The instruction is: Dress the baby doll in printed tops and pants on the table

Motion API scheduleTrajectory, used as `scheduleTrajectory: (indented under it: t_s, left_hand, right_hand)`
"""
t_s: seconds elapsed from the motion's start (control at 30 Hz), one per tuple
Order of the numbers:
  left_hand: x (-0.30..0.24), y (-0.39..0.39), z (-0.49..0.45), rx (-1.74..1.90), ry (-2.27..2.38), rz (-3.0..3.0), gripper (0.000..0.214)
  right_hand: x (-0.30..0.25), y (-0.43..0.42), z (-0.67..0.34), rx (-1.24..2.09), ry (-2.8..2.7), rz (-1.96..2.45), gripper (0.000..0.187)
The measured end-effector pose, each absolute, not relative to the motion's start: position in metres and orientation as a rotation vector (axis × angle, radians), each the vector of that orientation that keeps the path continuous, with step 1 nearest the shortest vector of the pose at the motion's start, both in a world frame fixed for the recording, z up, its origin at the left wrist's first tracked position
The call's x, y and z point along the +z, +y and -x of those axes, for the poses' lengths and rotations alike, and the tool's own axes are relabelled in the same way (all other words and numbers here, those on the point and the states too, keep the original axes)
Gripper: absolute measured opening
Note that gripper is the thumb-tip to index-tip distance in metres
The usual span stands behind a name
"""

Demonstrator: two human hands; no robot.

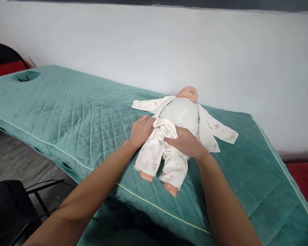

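Observation:
A baby doll [179,112] lies on its back, its head [188,93] toward the wall and its feet toward me. It wears a white patterned baby shirt [213,127], which is spread open at the front with the sleeves out to both sides. Baby pants [152,150] in a similar print cover its legs, and both feet stick out of the cuffs. My left hand [141,131] is closed on the waistband at the doll's hip. On the other side my right hand [186,141] grips the pants, thumb across the front. Some fingers of both hands are hidden.
The doll rests on a massage bed with a green quilted cover [92,112] and a face hole [27,76] at the far left. A white wall [143,44] runs behind it. A black chair [10,208] stands at lower left; red furniture [304,181] shows at right.

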State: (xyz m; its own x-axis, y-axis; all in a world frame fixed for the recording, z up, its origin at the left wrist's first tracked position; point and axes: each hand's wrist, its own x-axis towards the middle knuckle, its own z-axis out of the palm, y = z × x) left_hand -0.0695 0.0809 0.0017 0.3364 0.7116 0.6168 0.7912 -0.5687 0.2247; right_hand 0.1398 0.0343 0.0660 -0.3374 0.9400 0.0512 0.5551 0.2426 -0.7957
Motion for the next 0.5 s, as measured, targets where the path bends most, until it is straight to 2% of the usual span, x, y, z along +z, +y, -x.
scheduleTrajectory:
  t_s: [0.13,0.3,0.37,0.5]
  left_hand:
    - [0.001,0.078,0.070,-1.008,-1.364,2.431,0.029]
    - [-0.001,0.074,0.070,-0.989,-1.359,2.457,0.023]
    - [-0.002,0.074,0.069,-0.986,-1.387,2.478,0.021]
    - [-0.001,0.073,0.070,-1.248,-1.459,2.585,0.020]
  right_hand:
    - [0.065,0.034,-0.134,0.856,-1.942,1.401,0.022]
    - [0.063,0.035,-0.129,0.636,-1.872,1.579,0.007]
    - [0.063,0.035,-0.128,0.579,-1.844,1.642,0.009]
    - [0.065,0.035,-0.131,0.644,-1.870,1.625,0.011]
